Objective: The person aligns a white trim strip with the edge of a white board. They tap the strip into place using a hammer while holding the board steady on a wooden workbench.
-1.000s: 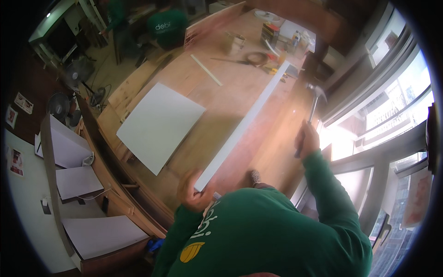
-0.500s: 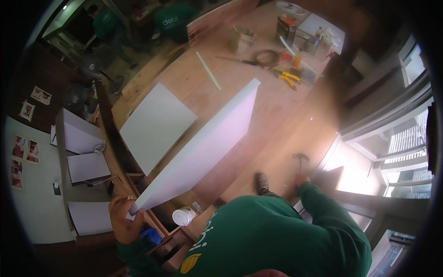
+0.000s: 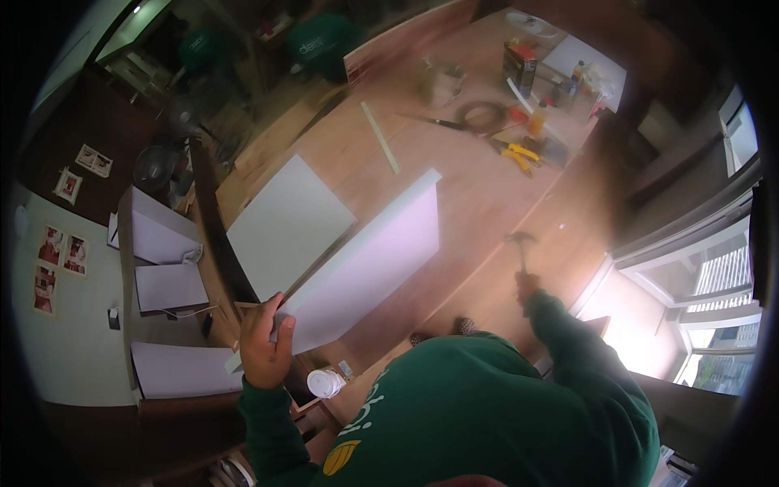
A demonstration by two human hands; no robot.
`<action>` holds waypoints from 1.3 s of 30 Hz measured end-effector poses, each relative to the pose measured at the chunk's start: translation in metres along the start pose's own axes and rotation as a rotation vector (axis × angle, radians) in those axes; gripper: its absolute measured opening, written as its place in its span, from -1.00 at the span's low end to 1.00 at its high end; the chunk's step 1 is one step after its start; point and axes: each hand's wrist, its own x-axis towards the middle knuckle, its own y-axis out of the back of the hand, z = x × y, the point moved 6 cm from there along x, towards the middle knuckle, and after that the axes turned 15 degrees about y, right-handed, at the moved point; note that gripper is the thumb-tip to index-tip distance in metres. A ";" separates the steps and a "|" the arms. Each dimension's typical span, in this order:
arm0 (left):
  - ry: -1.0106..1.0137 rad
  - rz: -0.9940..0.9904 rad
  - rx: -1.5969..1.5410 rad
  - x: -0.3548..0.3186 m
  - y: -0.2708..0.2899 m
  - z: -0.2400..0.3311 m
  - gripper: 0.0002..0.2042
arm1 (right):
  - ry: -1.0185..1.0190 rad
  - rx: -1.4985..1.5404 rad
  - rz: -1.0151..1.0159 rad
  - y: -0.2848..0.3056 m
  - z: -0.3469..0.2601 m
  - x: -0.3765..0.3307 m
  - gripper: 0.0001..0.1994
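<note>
A white panel (image 3: 369,264) stands on its long edge on the bench (image 3: 479,191), running away from the person, its thin upper edge showing as a narrow band and its broad face turned to the right. The left hand (image 3: 269,345) is at the panel's near end, thumb and fingers together by the corner, though whether they grip it or merely rest against it I cannot tell. The right hand (image 3: 527,286) is wrapped round the handle of a hammer (image 3: 521,242), held well apart from the panel on the right, the head pointing away from the body. Just left of the panel lies a flat white board (image 3: 290,227), with a pale strip (image 3: 380,138) beyond it. Farther up are yellow-handled pliers (image 3: 519,154), a brown coil (image 3: 481,118) and a dark box (image 3: 519,69) (the clutter behind the box is too blurred to sort out). A white lidded tub (image 3: 324,383) sits near the left hand.
</note>
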 end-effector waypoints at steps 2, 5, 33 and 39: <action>-0.037 0.021 -0.013 0.009 -0.010 0.019 -0.63 | -0.014 0.058 -0.058 0.000 -0.003 0.005 -0.76; -0.084 0.028 0.028 0.023 -0.026 0.048 -0.65 | -0.042 0.074 -0.082 -0.006 -0.028 0.003 -0.79; 0.254 0.299 0.009 0.078 -0.095 0.163 -0.73 | 0.744 -1.066 -0.339 -0.115 -0.228 0.364 -0.56; 0.233 0.276 0.098 0.084 -0.093 0.175 -0.70 | 0.737 -1.104 -0.348 -0.105 -0.224 0.375 -0.57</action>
